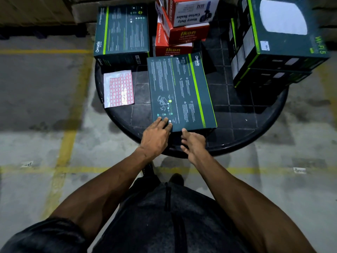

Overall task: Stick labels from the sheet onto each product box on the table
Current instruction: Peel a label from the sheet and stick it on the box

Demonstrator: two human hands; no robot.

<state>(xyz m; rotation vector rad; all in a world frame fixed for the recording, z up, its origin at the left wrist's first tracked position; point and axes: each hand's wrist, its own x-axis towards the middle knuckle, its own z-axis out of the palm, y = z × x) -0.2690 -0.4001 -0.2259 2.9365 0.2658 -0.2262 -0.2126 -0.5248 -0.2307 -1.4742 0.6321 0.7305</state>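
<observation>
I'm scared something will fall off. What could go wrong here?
The flat dark green box lies near the round black table's front edge, so a push from the left hand might slide it off. The red-and-white label sheet overhangs the table's left rim and could slip down. The stacked red boxes look uneven and might topple.

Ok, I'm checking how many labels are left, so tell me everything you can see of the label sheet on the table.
The label sheet lies flat on the round black table, near its left edge, slightly skewed. It is a glossy white backing sheet carrying a grid of small red-bordered white labels. The upper-left part of the grid is bare, in a stepped outline, so labels look missing there. Glare hides some labels near the bottom. Neither hand touches it. It lies just in front of the dark Omada box and left of the flat Omada box, apart from it.
</observation>
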